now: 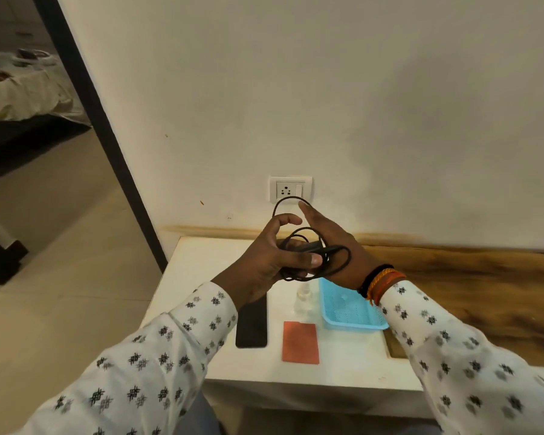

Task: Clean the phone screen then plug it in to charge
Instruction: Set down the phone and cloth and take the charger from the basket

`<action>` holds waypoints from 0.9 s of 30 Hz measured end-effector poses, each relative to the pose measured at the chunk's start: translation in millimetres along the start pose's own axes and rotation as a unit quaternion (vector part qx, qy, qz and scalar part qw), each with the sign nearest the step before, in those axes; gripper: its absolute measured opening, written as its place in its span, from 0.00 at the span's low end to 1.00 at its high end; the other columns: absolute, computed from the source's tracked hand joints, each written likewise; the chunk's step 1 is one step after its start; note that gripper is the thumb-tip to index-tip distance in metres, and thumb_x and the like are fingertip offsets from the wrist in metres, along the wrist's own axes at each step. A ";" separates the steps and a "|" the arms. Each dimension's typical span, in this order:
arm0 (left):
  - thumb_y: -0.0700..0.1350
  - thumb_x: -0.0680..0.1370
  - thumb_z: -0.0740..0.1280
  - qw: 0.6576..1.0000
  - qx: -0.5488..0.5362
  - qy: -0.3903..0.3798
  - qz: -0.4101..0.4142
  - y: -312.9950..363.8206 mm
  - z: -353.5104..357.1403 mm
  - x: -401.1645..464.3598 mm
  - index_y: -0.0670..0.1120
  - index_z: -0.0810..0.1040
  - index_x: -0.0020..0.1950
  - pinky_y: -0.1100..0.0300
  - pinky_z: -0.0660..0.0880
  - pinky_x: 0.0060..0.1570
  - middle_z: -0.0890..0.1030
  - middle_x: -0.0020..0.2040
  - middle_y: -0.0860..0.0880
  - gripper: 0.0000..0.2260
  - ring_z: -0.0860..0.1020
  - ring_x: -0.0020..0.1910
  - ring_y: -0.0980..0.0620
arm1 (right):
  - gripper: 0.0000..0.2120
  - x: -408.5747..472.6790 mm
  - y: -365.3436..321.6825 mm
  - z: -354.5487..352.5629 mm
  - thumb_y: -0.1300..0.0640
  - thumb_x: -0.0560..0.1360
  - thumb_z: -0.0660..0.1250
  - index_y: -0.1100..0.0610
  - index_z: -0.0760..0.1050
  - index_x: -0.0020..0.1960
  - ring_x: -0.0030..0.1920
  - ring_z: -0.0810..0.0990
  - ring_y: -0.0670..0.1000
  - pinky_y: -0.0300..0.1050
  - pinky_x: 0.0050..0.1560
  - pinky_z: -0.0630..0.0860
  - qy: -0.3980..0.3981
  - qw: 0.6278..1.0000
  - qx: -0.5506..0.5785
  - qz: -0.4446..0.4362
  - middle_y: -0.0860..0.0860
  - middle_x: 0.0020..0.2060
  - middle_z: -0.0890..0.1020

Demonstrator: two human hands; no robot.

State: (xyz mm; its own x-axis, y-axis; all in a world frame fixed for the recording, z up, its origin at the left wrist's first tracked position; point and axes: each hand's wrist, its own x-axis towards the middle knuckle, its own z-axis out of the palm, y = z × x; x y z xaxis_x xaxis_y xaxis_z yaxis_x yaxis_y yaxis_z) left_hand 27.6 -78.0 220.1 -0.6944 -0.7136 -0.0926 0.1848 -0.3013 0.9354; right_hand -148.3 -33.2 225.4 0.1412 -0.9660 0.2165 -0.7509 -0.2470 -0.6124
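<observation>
Under the left hand (264, 262), phone (252, 324) half hidden

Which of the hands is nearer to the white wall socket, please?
The right hand: its straight fingertips reach up just below the white wall socket. The left hand sits lower and further left, gripping the coiled black charger cable.

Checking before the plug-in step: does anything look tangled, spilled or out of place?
Only the black cable: the left hand grips it as a loose tangle of loops, with the right hand behind. Nothing looks spilled or damaged.
</observation>
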 end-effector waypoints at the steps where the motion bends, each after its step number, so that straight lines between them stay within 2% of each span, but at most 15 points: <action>1: 0.37 0.61 0.81 1.000 0.001 -0.005 0.000 0.7 -0.1 0.7 0.52 0.71 0.64 0.51 0.81 0.45 0.83 0.44 0.46 0.35 0.81 0.45 0.44 | 0.48 2.9 0.8 0.0 0.54 0.70 0.74 0.49 0.47 0.79 0.78 0.53 0.47 0.61 0.74 0.58 -0.001 1.000 -0.020 -0.001 0.47 0.78 0.54; 3: 0.34 0.63 0.80 1.000 0.003 -0.018 0.001 3.1 -0.3 1.9 0.52 0.72 0.62 0.53 0.81 0.44 0.83 0.44 0.46 0.32 0.82 0.45 0.45 | 0.50 7.8 -0.1 -0.3 0.51 0.70 0.75 0.48 0.45 0.79 0.78 0.50 0.46 0.63 0.74 0.57 -0.008 1.000 -0.028 -0.007 0.46 0.79 0.52; 6: 0.28 0.65 0.75 0.999 0.020 -0.041 0.003 6.7 -1.9 2.2 0.47 0.74 0.63 0.53 0.81 0.43 0.81 0.47 0.44 0.31 0.82 0.46 0.45 | 0.51 12.0 -3.6 -2.0 0.57 0.68 0.77 0.52 0.46 0.79 0.78 0.51 0.46 0.57 0.76 0.57 -0.026 0.999 0.045 -0.013 0.48 0.79 0.53; 9: 0.25 0.64 0.73 0.998 0.051 -0.040 0.022 6.5 -1.1 2.4 0.46 0.75 0.57 0.53 0.78 0.40 0.79 0.49 0.43 0.26 0.82 0.44 0.46 | 0.55 13.1 0.0 0.0 0.62 0.65 0.78 0.51 0.45 0.79 0.76 0.60 0.54 0.59 0.72 0.64 -0.034 0.999 0.032 0.001 0.49 0.77 0.59; 11: 0.30 0.66 0.72 0.999 0.041 -0.022 0.027 6.3 2.1 2.8 0.47 0.77 0.51 0.55 0.77 0.39 0.81 0.45 0.46 0.19 0.80 0.40 0.48 | 0.56 12.8 1.6 4.4 0.63 0.64 0.76 0.46 0.44 0.79 0.69 0.69 0.58 0.62 0.66 0.68 -0.037 0.999 -0.011 0.030 0.48 0.71 0.69; 12: 0.34 0.67 0.72 0.999 0.034 -0.014 0.026 6.5 4.0 3.0 0.47 0.78 0.50 0.56 0.77 0.38 0.81 0.44 0.46 0.14 0.79 0.38 0.49 | 0.55 12.3 2.1 6.6 0.63 0.64 0.75 0.44 0.45 0.79 0.67 0.70 0.58 0.62 0.66 0.68 -0.035 0.998 -0.026 0.049 0.48 0.67 0.73; 14: 0.44 0.69 0.71 0.998 0.057 0.008 0.023 7.5 7.2 3.9 0.47 0.79 0.48 0.58 0.76 0.37 0.79 0.42 0.44 0.09 0.77 0.35 0.49 | 0.49 11.3 1.0 9.2 0.61 0.64 0.75 0.47 0.54 0.78 0.67 0.69 0.58 0.61 0.69 0.64 -0.007 0.997 -0.040 0.070 0.51 0.65 0.73; 16: 0.47 0.70 0.70 0.995 0.090 0.025 0.032 7.8 9.4 5.6 0.48 0.79 0.49 0.58 0.76 0.36 0.80 0.41 0.45 0.09 0.78 0.35 0.50 | 0.42 10.1 -4.3 11.0 0.66 0.63 0.76 0.54 0.63 0.72 0.68 0.70 0.58 0.61 0.68 0.67 0.020 0.997 0.040 0.056 0.55 0.66 0.71; 18: 0.46 0.71 0.72 0.995 0.085 0.032 0.046 6.0 10.6 7.5 0.48 0.75 0.52 0.58 0.78 0.36 0.82 0.43 0.45 0.12 0.81 0.37 0.49 | 0.44 9.0 -8.8 12.2 0.74 0.63 0.74 0.59 0.60 0.74 0.65 0.75 0.54 0.54 0.62 0.76 0.005 0.984 0.177 0.032 0.56 0.65 0.74; 19: 0.45 0.71 0.73 0.996 0.069 0.029 0.050 5.0 10.9 8.2 0.48 0.72 0.54 0.57 0.79 0.36 0.83 0.46 0.43 0.15 0.81 0.39 0.47 | 0.46 8.7 -8.5 12.4 0.77 0.64 0.72 0.59 0.56 0.76 0.58 0.80 0.48 0.48 0.54 0.80 -0.014 0.977 0.212 0.023 0.55 0.60 0.77; 21: 0.40 0.71 0.73 0.998 0.024 0.016 0.061 5.7 10.1 8.4 0.48 0.66 0.56 0.57 0.80 0.35 0.83 0.48 0.42 0.20 0.82 0.38 0.46 | 0.48 9.8 -6.7 11.2 0.78 0.66 0.68 0.54 0.52 0.78 0.42 0.82 0.42 0.38 0.37 0.79 -0.039 0.971 0.234 0.022 0.50 0.48 0.79; 22: 0.36 0.72 0.72 0.998 0.004 0.006 0.065 6.6 8.6 8.1 0.49 0.65 0.57 0.58 0.80 0.35 0.83 0.47 0.43 0.21 0.81 0.36 0.47 | 0.47 10.8 -5.7 10.5 0.78 0.67 0.67 0.51 0.52 0.78 0.40 0.82 0.43 0.39 0.33 0.78 -0.038 0.971 0.234 0.030 0.49 0.47 0.78; 24: 0.33 0.74 0.69 0.997 -0.024 -0.011 0.070 8.0 5.2 7.6 0.48 0.67 0.58 0.59 0.79 0.35 0.83 0.43 0.44 0.19 0.79 0.34 0.49 | 0.43 12.7 -3.1 9.3 0.77 0.67 0.68 0.52 0.57 0.75 0.43 0.81 0.49 0.46 0.30 0.79 -0.016 0.972 0.228 0.052 0.52 0.52 0.77; 26: 0.35 0.78 0.67 0.997 -0.043 -0.009 0.068 8.0 3.9 7.7 0.46 0.71 0.57 0.58 0.79 0.36 0.81 0.43 0.43 0.11 0.77 0.34 0.50 | 0.36 13.5 -4.8 9.8 0.78 0.65 0.67 0.57 0.61 0.67 0.44 0.77 0.58 0.57 0.34 0.78 0.010 0.971 0.228 0.071 0.59 0.54 0.74; 27: 0.39 0.80 0.66 0.997 -0.054 0.005 0.062 7.1 3.6 8.4 0.46 0.73 0.56 0.58 0.78 0.37 0.80 0.42 0.43 0.07 0.77 0.34 0.50 | 0.34 13.9 -5.9 10.8 0.79 0.63 0.67 0.56 0.64 0.63 0.44 0.76 0.61 0.60 0.36 0.77 0.022 0.971 0.227 0.074 0.61 0.56 0.72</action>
State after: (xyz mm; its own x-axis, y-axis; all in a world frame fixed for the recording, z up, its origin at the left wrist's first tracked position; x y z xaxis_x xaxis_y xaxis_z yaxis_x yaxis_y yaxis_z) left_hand 20.5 -83.9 227.2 -0.6547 -0.7557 0.0178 0.3429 -0.2760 0.8979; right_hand -134.9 -46.1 223.8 0.0192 -0.9917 0.1273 -0.3984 -0.1243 -0.9087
